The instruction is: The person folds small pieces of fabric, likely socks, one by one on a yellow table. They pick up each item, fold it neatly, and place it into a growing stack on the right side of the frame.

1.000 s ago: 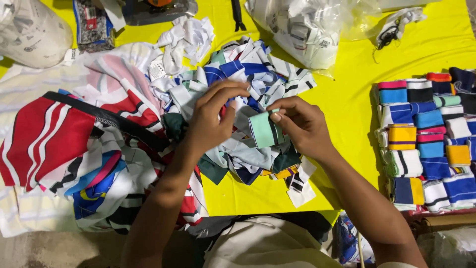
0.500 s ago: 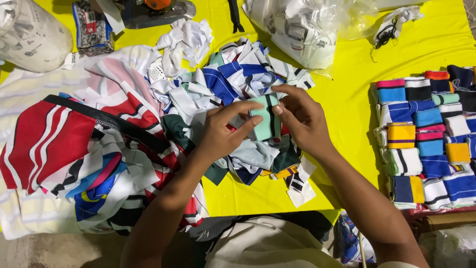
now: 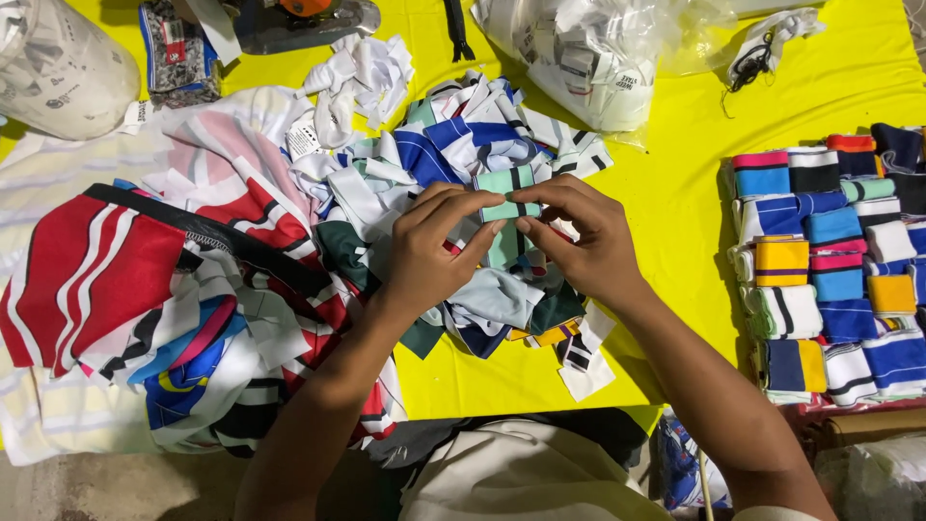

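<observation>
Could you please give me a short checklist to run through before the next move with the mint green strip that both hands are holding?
1. Strip held by both hands: ok. The left hand and right hand both pinch the mint green strip.
2. Strip raised off the heap: ok, it sits above the pile of loose strips.
3. Strip folded evenly: cannot tell, fingers cover its lower edge.
4. Free spot in the sorted stacks: cannot tell, the rows look tightly packed.
5. Path to the stacks: ok, only bare yellow table lies between.
</observation>
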